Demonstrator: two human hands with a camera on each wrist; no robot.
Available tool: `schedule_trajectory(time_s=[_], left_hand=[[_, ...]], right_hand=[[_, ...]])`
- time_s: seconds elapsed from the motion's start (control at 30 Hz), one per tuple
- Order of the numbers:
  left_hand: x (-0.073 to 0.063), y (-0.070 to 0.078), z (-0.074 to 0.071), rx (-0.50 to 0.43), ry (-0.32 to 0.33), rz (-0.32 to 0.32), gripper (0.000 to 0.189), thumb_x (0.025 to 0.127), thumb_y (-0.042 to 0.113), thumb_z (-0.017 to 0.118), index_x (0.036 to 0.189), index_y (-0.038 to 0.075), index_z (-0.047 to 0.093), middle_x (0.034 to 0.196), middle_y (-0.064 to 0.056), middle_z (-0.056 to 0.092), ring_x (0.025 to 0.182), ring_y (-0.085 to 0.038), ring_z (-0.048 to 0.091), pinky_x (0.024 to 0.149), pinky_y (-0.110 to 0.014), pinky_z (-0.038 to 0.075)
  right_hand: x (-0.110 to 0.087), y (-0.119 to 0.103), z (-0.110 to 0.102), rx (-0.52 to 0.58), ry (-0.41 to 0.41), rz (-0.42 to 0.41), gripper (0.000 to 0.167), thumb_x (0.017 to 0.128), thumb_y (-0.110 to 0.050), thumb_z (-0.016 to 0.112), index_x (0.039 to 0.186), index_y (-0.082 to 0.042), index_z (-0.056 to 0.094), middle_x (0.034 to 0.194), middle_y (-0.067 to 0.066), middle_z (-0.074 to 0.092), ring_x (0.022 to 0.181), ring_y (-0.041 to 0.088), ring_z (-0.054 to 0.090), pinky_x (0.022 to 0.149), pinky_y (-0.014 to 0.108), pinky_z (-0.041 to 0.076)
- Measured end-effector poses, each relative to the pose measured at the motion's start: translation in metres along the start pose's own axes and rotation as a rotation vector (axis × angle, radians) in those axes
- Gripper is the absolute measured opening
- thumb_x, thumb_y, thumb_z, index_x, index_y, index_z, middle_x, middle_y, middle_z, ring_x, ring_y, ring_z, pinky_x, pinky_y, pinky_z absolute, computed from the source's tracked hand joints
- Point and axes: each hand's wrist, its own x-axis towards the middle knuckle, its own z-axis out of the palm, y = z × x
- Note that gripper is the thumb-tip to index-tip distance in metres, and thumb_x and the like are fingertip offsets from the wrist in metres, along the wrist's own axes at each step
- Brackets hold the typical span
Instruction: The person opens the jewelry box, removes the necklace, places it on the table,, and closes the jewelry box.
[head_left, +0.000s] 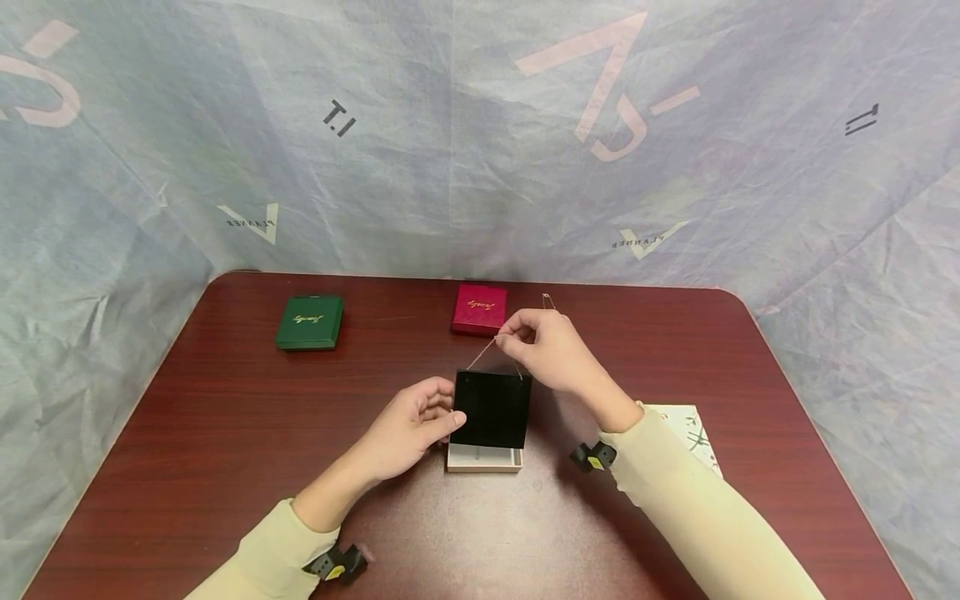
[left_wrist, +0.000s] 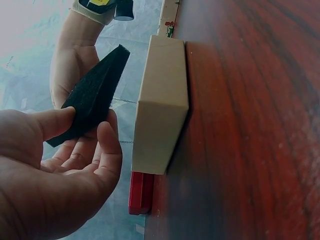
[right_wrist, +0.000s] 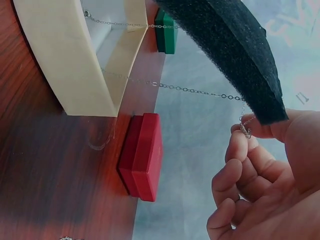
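My left hand (head_left: 408,425) pinches the edge of a square black foam pad (head_left: 491,408), thumb on one face and fingers behind. The pad is tilted up above an open cream box (left_wrist: 162,85), whose pale inside shows below it in the head view. A thin silver chain necklace (right_wrist: 192,90) runs through the pad's upper corners, and its strands hang down toward the box. Just above the pad, my right hand (head_left: 551,350) pinches the chain's clasp end between thumb and forefinger. The other right fingers are loosely curled.
A red box (head_left: 480,308) stands shut behind the hands, and a green box (head_left: 309,322) at the back left. A white card-like piece with a floral print (head_left: 693,433) lies partly under the right forearm. Another small chain (head_left: 547,298) shows beyond the right hand.
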Motion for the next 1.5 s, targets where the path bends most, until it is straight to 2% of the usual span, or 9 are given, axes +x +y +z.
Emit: schedule_trajectory(time_s=[0.37,0.87,1.03,1.27,1.5], left_hand=[[0.0,-0.001,-0.001,-0.004,0.013,0.009,0.029,0.104,0.009,0.067,0.127,-0.006,0.057,0.113,-0.014,0.067,0.095,-0.022,0.065,0.076,-0.034,0.057],[0.0,-0.001,-0.003,-0.004,0.02,-0.017,0.031,0.103,0.009,0.069,0.127,-0.006,0.055,0.112,-0.014,0.067,0.095,-0.023,0.066,0.078,-0.037,0.059],[-0.001,-0.001,-0.003,0.0,0.026,-0.034,0.032,0.103,0.009,0.068,0.128,-0.006,0.055,0.113,-0.014,0.067,0.095,-0.023,0.066,0.079,-0.039,0.059],[-0.001,-0.001,-0.002,0.014,0.045,-0.04,0.031,0.103,0.007,0.067,0.129,-0.006,0.056,0.116,-0.016,0.067,0.098,-0.022,0.067,0.078,-0.033,0.059],[-0.001,-0.001,-0.002,0.031,0.051,-0.044,0.03,0.104,0.008,0.067,0.129,-0.006,0.057,0.116,-0.015,0.068,0.098,-0.022,0.067,0.079,-0.036,0.059]], right_hand=[[-0.002,0.008,-0.002,0.019,-0.002,0.046,0.006,0.096,-0.014,0.071,0.097,-0.013,0.078,0.082,-0.001,0.07,0.073,0.018,0.062,0.067,0.034,0.051],[-0.009,0.01,-0.012,0.028,0.024,0.051,0.009,0.097,-0.016,0.071,0.1,-0.011,0.078,0.082,0.001,0.069,0.074,0.021,0.062,0.069,0.037,0.05],[-0.012,0.009,-0.015,0.032,0.03,0.052,0.007,0.098,-0.015,0.071,0.099,-0.013,0.077,0.083,0.002,0.07,0.073,0.021,0.061,0.066,0.035,0.049],[-0.02,0.008,-0.022,0.053,0.041,0.069,0.008,0.098,-0.016,0.071,0.101,-0.014,0.078,0.079,0.004,0.067,0.067,0.02,0.056,0.057,0.031,0.046],[-0.029,0.012,-0.026,0.101,0.043,0.072,0.008,0.099,-0.015,0.072,0.104,-0.011,0.077,0.079,0.009,0.068,0.06,0.022,0.059,0.053,0.03,0.049]])
